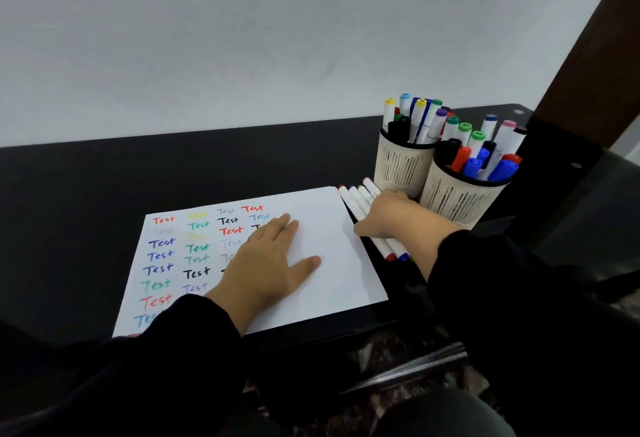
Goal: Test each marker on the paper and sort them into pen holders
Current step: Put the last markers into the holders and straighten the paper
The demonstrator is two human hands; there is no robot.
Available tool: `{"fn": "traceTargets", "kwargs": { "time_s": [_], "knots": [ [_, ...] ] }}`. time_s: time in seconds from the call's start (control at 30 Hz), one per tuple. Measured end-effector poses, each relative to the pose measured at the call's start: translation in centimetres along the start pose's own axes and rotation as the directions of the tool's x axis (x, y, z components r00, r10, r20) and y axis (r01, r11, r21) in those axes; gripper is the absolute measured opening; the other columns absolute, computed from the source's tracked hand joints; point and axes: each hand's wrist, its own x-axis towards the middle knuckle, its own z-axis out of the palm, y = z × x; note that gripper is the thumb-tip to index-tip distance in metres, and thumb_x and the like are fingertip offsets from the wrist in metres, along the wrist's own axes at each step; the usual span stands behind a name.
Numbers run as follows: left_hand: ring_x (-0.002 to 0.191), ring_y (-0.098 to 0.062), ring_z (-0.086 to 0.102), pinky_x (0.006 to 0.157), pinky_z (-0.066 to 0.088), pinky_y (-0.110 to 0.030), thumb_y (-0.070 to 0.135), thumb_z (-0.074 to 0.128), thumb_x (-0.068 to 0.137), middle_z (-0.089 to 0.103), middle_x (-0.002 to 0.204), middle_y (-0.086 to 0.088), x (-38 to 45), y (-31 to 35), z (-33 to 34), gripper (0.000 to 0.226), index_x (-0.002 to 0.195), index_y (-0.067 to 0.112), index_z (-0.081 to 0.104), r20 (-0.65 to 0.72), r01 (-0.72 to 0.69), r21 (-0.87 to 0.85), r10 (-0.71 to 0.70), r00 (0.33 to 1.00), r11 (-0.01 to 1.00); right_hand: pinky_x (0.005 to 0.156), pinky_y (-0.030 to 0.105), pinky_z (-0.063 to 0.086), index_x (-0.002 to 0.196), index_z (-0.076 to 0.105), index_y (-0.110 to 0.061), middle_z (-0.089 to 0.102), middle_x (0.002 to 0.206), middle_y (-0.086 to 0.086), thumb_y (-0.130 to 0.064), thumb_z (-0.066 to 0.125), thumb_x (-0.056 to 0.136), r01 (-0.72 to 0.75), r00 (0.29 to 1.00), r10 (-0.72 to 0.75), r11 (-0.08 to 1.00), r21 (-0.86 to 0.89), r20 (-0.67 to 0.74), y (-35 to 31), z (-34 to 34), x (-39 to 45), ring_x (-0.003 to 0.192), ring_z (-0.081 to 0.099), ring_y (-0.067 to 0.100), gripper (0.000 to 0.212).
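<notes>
The left grip (pixel 268 256) lies released, fingers straight and spread flat on the paper (pixel 332 263), most likely to pin the sheet so it does not slide while the next marker is fetched. To its left the sheet is filled with rows of the word "Test" in red, green, blue, black and fainter colours, so many markers appear to have been tried already; the right part of the page is blank and offers room for more.

Just off the paper's right edge, the right grip (pixel 391 217) rests over a small row of white loose markers (pixel 360 199) lying side by side on the dark counter (pixel 207 173). Its fingers are bent over the barrels, but whether they grasp one or merely touch the row I cannot tell. The markers sit within easy reach of the page, which suits a pick, scribble and sort routine.

Further right, touching each other, stand two pale slotted pen holders: the far holder (pixel 401 166) and the near holder (pixel 457 194), both already packed with upright markers. Only these few loose ones seem left to test.
</notes>
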Motion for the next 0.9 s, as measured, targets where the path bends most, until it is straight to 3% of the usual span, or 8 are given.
{"fn": "traceTargets", "kwargs": {
  "time_s": [0.07,0.13,0.23,0.33,0.43,0.57,0.8,0.9],
  "knots": [
    [0.144,-0.009,0.001,0.114,0.004,-0.026,0.059,0.034,0.092,-0.001,0.157,0.012,0.0,0.0,-0.1,0.074,0.151,0.023,0.008,0.009,-0.008,0.001,0.008,1.000,1.000,0.110,0.038,0.032,0.152,-0.002,-0.023,-0.007,0.160,-0.004,-0.031,0.036,0.096,0.040,0.999,-0.039,0.999,-0.014,0.025,-0.1,-0.1,-0.7,0.140,0.025,0.023,0.068],
    [0.144,-0.009,0.000,0.114,0.003,-0.025,0.059,0.034,0.092,-0.002,0.157,0.011,-0.1,0.0,-0.2,0.074,0.151,0.023,0.008,0.017,-0.014,-0.001,0.014,1.000,1.000,0.095,0.031,0.041,0.152,0.005,-0.018,0.022,0.153,-0.007,-0.028,0.038,0.097,0.049,0.999,-0.049,0.999,0.008,0.021,-0.1,-0.3,-1.3,0.127,0.042,0.024,0.064],
    [0.144,-0.007,0.000,0.114,0.002,-0.024,0.058,0.035,0.092,0.000,0.157,0.012,-0.1,0.0,-0.2,0.072,0.150,0.023,0.009,0.029,-0.017,-0.011,0.018,0.999,1.000,0.077,0.029,0.040,0.148,0.022,-0.012,0.034,0.083,-0.015,-0.024,0.043,0.097,0.027,0.999,-0.029,0.998,0.053,0.031,0.0,-0.4,-2.0,0.068,0.041,0.015,0.056],
    [0.144,-0.008,0.000,0.114,0.003,-0.026,0.059,0.031,0.093,-0.001,0.157,0.011,0.0,0.3,-0.5,0.073,0.151,0.022,0.008,0.084,-0.020,0.040,0.016,0.996,0.999,0.096,0.036,0.041,0.142,0.035,-0.016,0.040,0.102,-0.002,-0.025,0.047,0.095,-0.023,0.997,0.017,0.997,0.072,0.075,0.1,-0.2,-2.2,0.087,0.041,0.020,0.049],
    [0.144,-0.011,0.002,0.115,0.007,-0.030,0.058,0.027,0.094,-0.004,0.158,0.010,0.4,0.7,-1.7,0.071,0.151,0.022,0.005,0.192,-0.020,0.121,-0.004,0.981,0.992,0.088,0.033,0.043,0.109,0.044,-0.013,0.046,0.082,0.000,-0.030,0.054,0.090,-0.103,0.991,0.095,0.991,0.081,0.094,0.4,0.1,-2.0,0.089,0.048,0.023,0.027],
    [0.143,-0.012,0.012,0.115,0.014,-0.033,0.054,0.028,0.096,0.007,0.157,0.012,0.6,1.4,-3.3,0.062,0.150,0.026,0.015,0.272,-0.079,0.158,0.033,0.962,0.984,0.088,0.033,0.046,0.135,0.044,-0.010,0.057,0.110,0.007,-0.028,0.056,0.089,-0.128,0.988,0.115,0.985,0.116,0.106,0.3,0.3,-2.3,0.089,0.052,0.025,0.051],
    [0.134,-0.012,0.033,0.109,0.026,-0.031,0.054,0.041,0.093,0.034,0.148,0.011,0.4,2.2,-4.8,0.056,0.142,0.029,0.036,0.268,-0.137,0.136,0.096,0.959,0.981,0.085,0.032,0.040,0.145,0.030,-0.016,0.027,0.104,-0.010,-0.022,0.051,0.094,-0.023,1.000,0.022,0.991,0.131,0.009,0.4,0.3,-4.0,0.092,0.042,0.019,0.056],
    [0.134,-0.013,0.034,0.110,0.027,-0.032,0.055,0.043,0.091,0.036,0.147,0.010,0.3,2.5,-4.9,0.057,0.142,0.028,0.037,0.295,-0.140,0.141,0.094,0.951,0.980,0.079,0.030,0.035,0.144,0.033,-0.019,0.035,0.075,-0.010,-0.020,0.054,0.091,-0.033,0.999,0.034,0.988,0.150,0.002,0.9,0.5,-3.9,0.083,0.048,0.020,0.057]
  ]
}}
